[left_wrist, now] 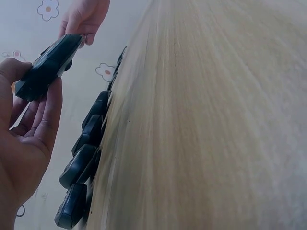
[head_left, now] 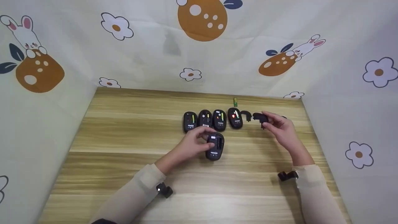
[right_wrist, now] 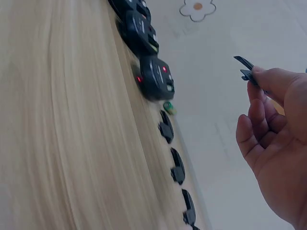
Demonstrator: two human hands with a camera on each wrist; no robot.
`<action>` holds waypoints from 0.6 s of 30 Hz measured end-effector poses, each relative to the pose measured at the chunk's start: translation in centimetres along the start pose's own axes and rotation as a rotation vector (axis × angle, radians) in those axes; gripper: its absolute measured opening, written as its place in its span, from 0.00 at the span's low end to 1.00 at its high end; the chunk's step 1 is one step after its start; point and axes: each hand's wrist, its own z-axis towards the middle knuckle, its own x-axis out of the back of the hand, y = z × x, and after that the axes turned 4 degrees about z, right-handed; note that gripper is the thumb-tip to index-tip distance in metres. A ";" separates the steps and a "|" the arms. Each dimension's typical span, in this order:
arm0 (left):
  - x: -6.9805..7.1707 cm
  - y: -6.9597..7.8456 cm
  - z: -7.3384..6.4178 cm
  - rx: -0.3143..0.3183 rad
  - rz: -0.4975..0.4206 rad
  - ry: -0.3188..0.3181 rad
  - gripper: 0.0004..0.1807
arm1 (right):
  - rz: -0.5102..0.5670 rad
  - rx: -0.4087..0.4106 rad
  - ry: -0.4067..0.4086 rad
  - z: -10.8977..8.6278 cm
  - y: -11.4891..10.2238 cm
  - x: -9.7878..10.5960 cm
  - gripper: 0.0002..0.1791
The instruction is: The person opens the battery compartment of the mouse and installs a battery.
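Note:
In the head view, my left hand [head_left: 195,143] grips a black computer mouse [head_left: 214,152] underside up, thumb across it. Its battery slot is uncovered and looks dark inside. The left wrist view has this mouse [left_wrist: 45,69] raised off the table, fingers under it. To the right, my right hand [head_left: 283,129] pinches a small black battery cover [head_left: 260,117] between thumb and fingertips; the right wrist view shows the cover [right_wrist: 248,72] held up in the air. Behind the left hand, several black mice lie underside up in a row, the rightmost mouse [head_left: 235,118] glowing red.
A green battery [head_left: 235,102] lies behind the rightmost mouse. More black covers lie in line to its right, among them one cover [head_left: 246,115] and another cover [right_wrist: 177,166]. Patterned cloth [head_left: 149,62] walls in the wooden table [head_left: 130,133] at the back and sides.

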 end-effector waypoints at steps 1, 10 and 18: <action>0.0 0.0 0.0 -0.002 0.000 0.000 0.25 | -0.007 -0.011 -0.007 0.0 0.1 0.4 0.25; 0.1 -0.1 0.0 -0.002 -0.009 0.000 0.24 | -0.123 -0.068 -0.013 0.0 0.7 4.0 0.24; 0.1 0.0 -0.1 -0.011 -0.013 -0.003 0.24 | -0.219 -0.139 -0.014 0.2 1.5 7.5 0.26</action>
